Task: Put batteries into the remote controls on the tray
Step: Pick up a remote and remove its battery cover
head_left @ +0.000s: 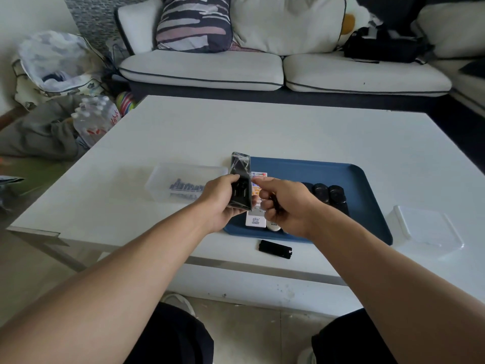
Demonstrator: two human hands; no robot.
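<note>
Batteries [186, 187] lie in a clear plastic box [168, 179] on the white table [288, 132], left of the blue tray [367, 206]. Next, the left hand [223, 203] curls round a black remote control [240, 179] in a clear wrapper, held above the tray's left edge with its open battery bay up. The right hand [286, 206], fingers curled, pinches something small and dark just beside that remote, over the remotes [328, 195] lying on the tray; a black battery cover [275, 249] lies on the table near the tray's front edge, and a clear lid [425, 229] to the right.
</note>
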